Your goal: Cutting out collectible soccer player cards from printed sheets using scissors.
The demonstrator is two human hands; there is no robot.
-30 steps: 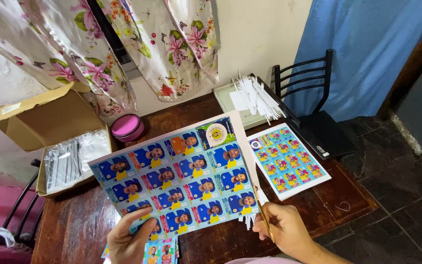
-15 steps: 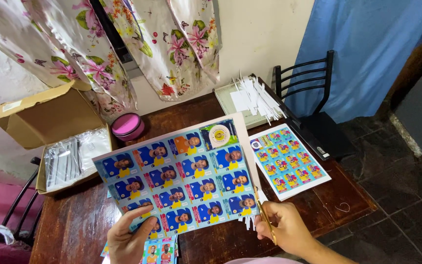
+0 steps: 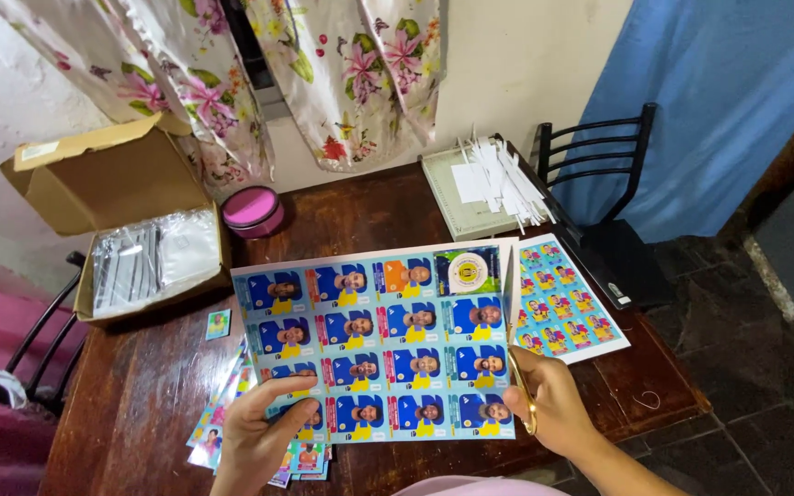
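Observation:
My left hand point(image 3: 255, 432) grips the lower left edge of a large sheet of blue portrait stickers point(image 3: 379, 340) and holds it flat above the wooden table point(image 3: 369, 216). My right hand point(image 3: 553, 409) is shut on gold-coloured scissors point(image 3: 518, 381), whose blades run up along the sheet's right edge, where a thin white strip stands apart from the sheet. A second sticker sheet point(image 3: 567, 303) lies on the table just right of the blades.
A stack of cut stickers point(image 3: 222, 418) lies under my left hand, with one loose sticker point(image 3: 218, 323) nearby. An open cardboard box point(image 3: 130, 230) holding clear sleeves sits at left, beside a pink round tin point(image 3: 252, 211). White paper strips point(image 3: 498, 179) lie on a grey cutting mat. A black chair point(image 3: 608, 211) stands at right.
The sticker sheet has come down and leveled out, closer to my body. The scissors stay along its right edge.

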